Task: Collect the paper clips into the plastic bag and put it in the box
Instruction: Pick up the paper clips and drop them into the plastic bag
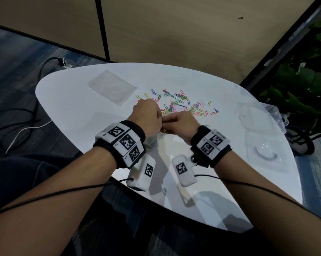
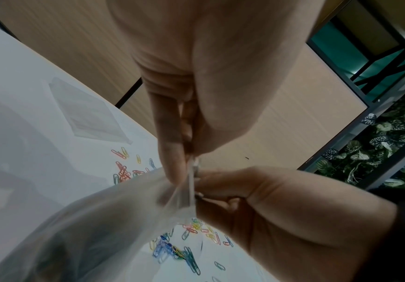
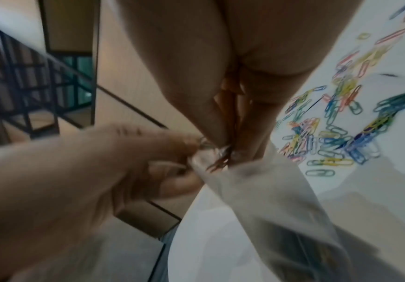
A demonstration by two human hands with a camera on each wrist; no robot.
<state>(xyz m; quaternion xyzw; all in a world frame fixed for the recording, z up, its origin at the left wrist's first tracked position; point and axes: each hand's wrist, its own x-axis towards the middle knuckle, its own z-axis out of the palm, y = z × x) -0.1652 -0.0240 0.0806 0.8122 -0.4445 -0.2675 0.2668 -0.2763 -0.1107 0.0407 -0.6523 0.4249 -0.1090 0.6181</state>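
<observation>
Above the white table (image 1: pixel 78 100) my left hand (image 1: pixel 148 117) and right hand (image 1: pixel 181 124) meet, both pinching the top rim of a clear plastic bag (image 2: pixel 100 219). The bag (image 3: pixel 257 190) hangs below the fingertips, and in the head view the hands hide most of it. In the left wrist view my left hand (image 2: pixel 184 166) pinches the rim from above and my right hand (image 2: pixel 204 188) pinches it from the side. A reddish paper clip (image 3: pixel 217 164) shows at the bag's mouth. Several coloured paper clips (image 1: pixel 180 100) lie scattered just beyond the hands. A clear plastic box (image 1: pixel 255 119) stands at the right.
A flat stack of clear bags (image 1: pixel 112 88) lies at the table's far left. A clear lid or tray (image 1: pixel 265 154) rests near the right edge. Cables run over the floor to the left, and a plant stands beyond the right edge.
</observation>
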